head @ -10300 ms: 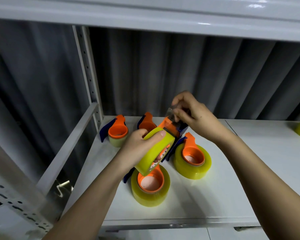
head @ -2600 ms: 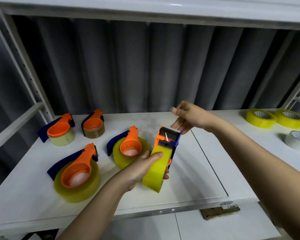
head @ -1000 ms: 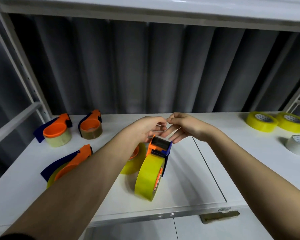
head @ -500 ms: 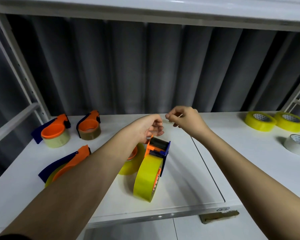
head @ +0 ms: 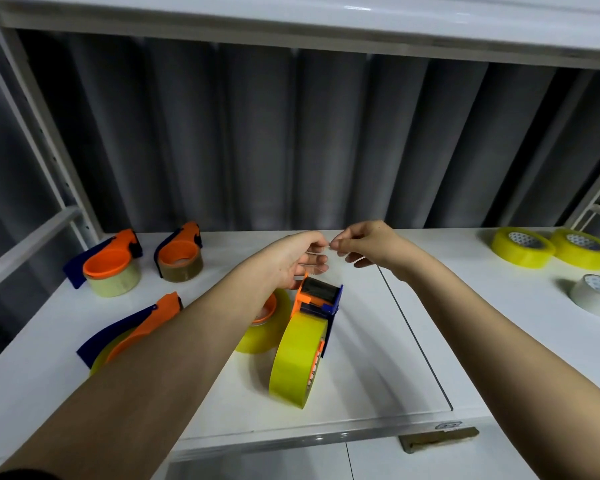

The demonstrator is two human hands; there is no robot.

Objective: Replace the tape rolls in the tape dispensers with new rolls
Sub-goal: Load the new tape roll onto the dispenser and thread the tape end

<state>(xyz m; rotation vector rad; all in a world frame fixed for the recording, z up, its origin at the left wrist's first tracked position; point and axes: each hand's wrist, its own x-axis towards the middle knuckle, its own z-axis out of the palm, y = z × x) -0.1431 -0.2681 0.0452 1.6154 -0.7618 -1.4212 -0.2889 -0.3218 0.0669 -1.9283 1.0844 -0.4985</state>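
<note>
An orange and blue tape dispenser (head: 321, 296) stands on edge on the white shelf (head: 378, 368), loaded with a full yellow roll (head: 298, 358). Nobody touches it. Just above its head, my left hand (head: 297, 259) and my right hand (head: 369, 245) meet at the fingertips. Both pinch a small scrap of clear tape (head: 324, 250) stretched between them. The scrap is thin and hard to make out.
Left of my arm lie a dispenser with a pale roll (head: 113, 268), one with a brown roll (head: 181, 254) and one with a yellow roll (head: 132, 336); another yellow one (head: 267, 323) is half hidden. Two loose yellow rolls (head: 520, 247) (head: 584, 249) and a white roll (head: 596, 294) sit at the right.
Half a second ago my hands were slightly apart; now their fingertips touch again over the dispenser. Earlier my left hand let go of the dispenser, which stays standing on the shelf.
</note>
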